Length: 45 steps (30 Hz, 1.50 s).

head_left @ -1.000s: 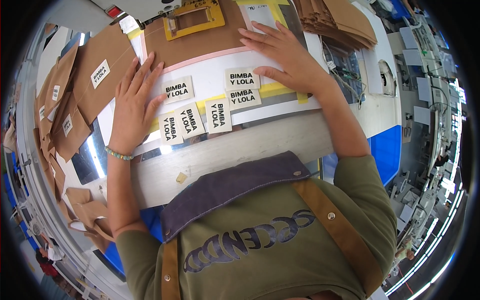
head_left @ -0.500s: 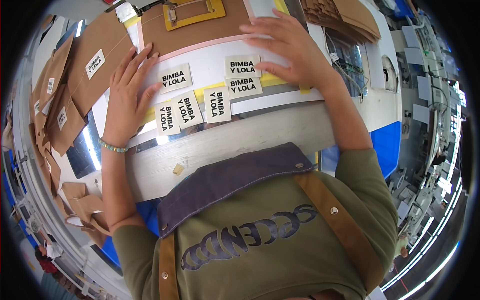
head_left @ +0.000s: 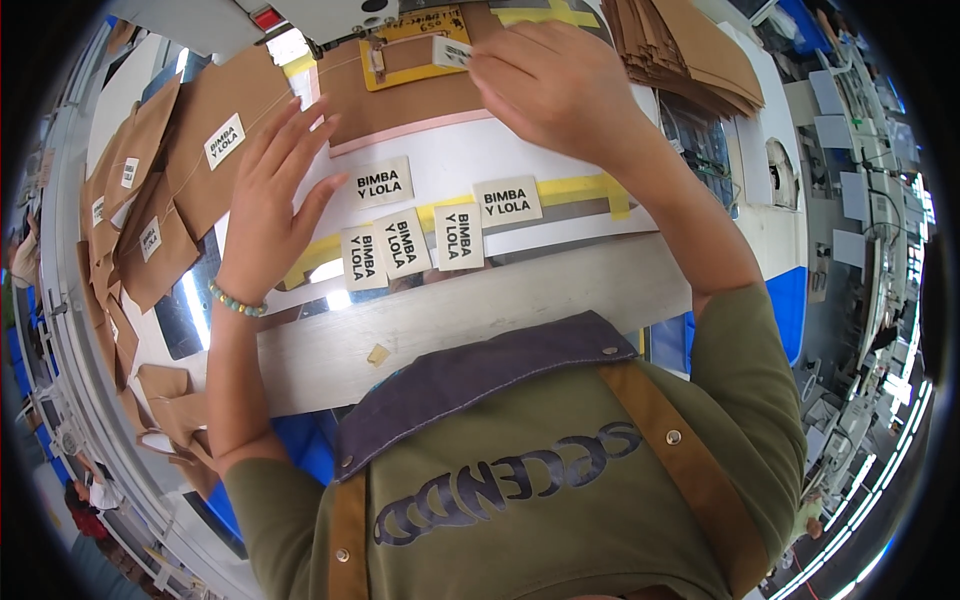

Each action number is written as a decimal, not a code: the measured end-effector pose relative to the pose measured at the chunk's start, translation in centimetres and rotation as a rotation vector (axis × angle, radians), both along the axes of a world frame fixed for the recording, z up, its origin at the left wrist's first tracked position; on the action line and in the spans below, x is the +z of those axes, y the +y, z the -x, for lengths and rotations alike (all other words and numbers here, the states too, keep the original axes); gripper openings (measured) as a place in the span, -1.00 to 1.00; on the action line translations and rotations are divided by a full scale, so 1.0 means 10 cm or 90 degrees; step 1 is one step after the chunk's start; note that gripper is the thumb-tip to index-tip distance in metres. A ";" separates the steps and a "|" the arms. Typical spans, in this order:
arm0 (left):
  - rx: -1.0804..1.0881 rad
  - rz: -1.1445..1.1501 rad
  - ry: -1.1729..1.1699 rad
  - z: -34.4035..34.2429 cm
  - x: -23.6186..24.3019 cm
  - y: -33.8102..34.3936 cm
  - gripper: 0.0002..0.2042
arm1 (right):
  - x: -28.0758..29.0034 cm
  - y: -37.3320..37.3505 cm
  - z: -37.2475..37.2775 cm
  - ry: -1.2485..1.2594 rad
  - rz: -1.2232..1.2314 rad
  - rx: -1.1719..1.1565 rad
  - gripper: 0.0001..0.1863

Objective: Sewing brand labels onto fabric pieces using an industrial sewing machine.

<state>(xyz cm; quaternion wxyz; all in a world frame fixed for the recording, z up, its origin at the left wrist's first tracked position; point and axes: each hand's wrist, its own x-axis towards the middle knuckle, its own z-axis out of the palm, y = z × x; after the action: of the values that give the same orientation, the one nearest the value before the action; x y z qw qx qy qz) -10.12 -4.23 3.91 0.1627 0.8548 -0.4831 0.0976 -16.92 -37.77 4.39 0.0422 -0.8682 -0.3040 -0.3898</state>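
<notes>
My right hand [head_left: 541, 85] pinches a small cream label [head_left: 447, 54] over the yellow frame [head_left: 384, 76] beside the machine head [head_left: 325, 22]. My left hand [head_left: 276, 205] lies open at the left of the white board [head_left: 376, 142], fingertips by the pink-edged strip of the brown piece [head_left: 358, 112]. Several cream labels with black print lie below and between my hands, among them a flat one [head_left: 380, 168], another at the right [head_left: 519, 187] and upright ones [head_left: 457, 255], partly over a yellow tape band [head_left: 556, 197].
Brown pieces [head_left: 169, 230] with small labels lie piled at the left; another brown stack [head_left: 697, 62] sits top right. Blue bins [head_left: 780, 315] show beside the pale table edge [head_left: 582, 287]. Wires and metal run right of the board. Small figures of co-workers [head_left: 91, 494] appear at both rims.
My right hand has lifted away toward the top, taking the upper right label with it; the label that lay beneath now shows fully. My left hand stays open in roughly the same place.
</notes>
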 end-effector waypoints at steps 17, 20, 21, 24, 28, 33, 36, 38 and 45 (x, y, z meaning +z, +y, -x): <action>-0.056 -0.051 -0.009 -0.42 -0.22 -0.57 -0.43 | -0.38 0.05 -0.68 0.163 0.150 -0.035 -0.76; -0.062 -0.048 0.027 -0.48 -0.23 -0.58 -0.45 | -0.39 -0.07 -0.51 0.239 0.103 -0.043 -0.73; -0.064 -0.039 0.051 -0.50 -0.23 -0.58 -0.48 | -0.42 -0.09 -0.48 0.238 0.103 -0.043 -0.73; -0.080 0.063 0.172 -0.61 -0.32 -0.58 -0.54 | -0.46 -0.09 -0.45 0.199 0.107 -0.072 -0.68; -0.077 0.047 0.177 -0.64 -0.27 -0.59 -0.57 | -0.41 -0.03 -0.50 0.275 0.073 -0.097 -0.58; -0.058 0.029 0.112 -0.56 -0.22 -0.51 -0.54 | -0.56 -0.06 -0.49 0.364 -0.045 -0.035 -0.48; -0.071 0.032 0.111 -0.55 -0.25 -0.54 -0.50 | -0.63 -0.04 -0.47 0.240 -0.045 -0.022 -0.47; -0.072 0.008 0.094 -0.53 -0.26 -0.58 -0.48 | -0.59 -0.05 -0.51 0.311 -0.110 0.000 -0.51; -0.080 0.002 0.027 -0.57 -0.33 -0.62 -0.49 | -0.48 -0.22 -0.51 0.237 -0.114 -0.018 -0.64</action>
<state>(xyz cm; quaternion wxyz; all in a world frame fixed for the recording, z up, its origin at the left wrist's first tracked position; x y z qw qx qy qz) -4.43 -10.43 0.57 0.1799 0.8245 -0.5320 0.0700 -11.84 -39.95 -0.38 0.1693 -0.9222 -0.2428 -0.2490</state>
